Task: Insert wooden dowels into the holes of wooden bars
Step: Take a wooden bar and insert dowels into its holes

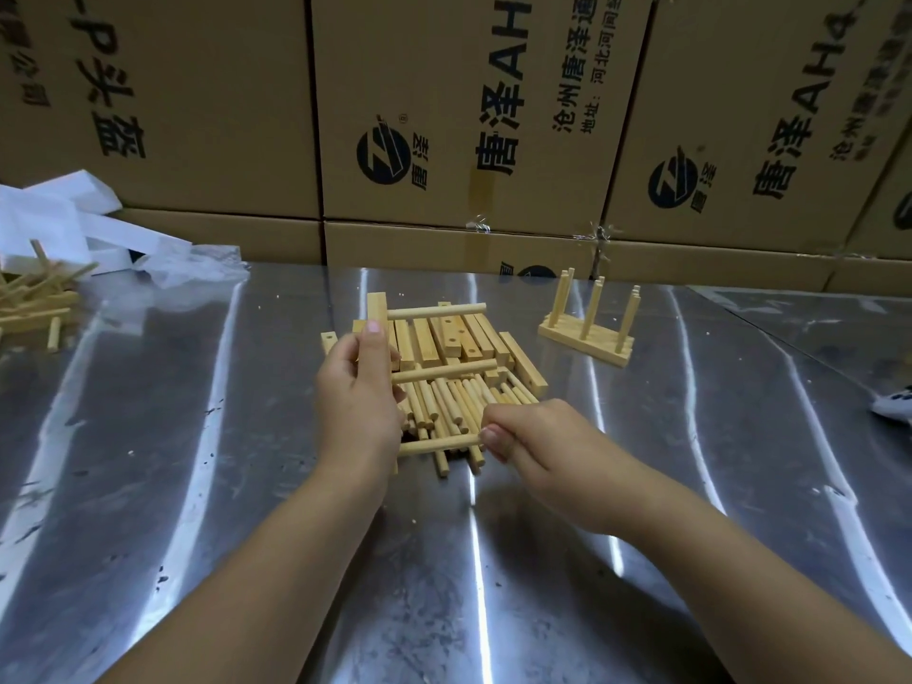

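My left hand [358, 402] grips a wooden bar [377, 308] held upright above the table. Three dowels stick out of the bar to the right: a top dowel [437, 312], a middle dowel [444, 371] and a bottom dowel [437, 444]. My right hand [533, 439] pinches the free end of the bottom dowel. Behind and below the hands lie a pile of loose bars [464, 340] with holes and a heap of loose dowels [449, 404].
A finished bar assembly [587, 328] with upright dowels stands at the right on the metal table [197, 486]. More wooden pieces [34, 303] and white foam [59, 219] lie at far left. Cardboard boxes [444, 116] wall off the back.
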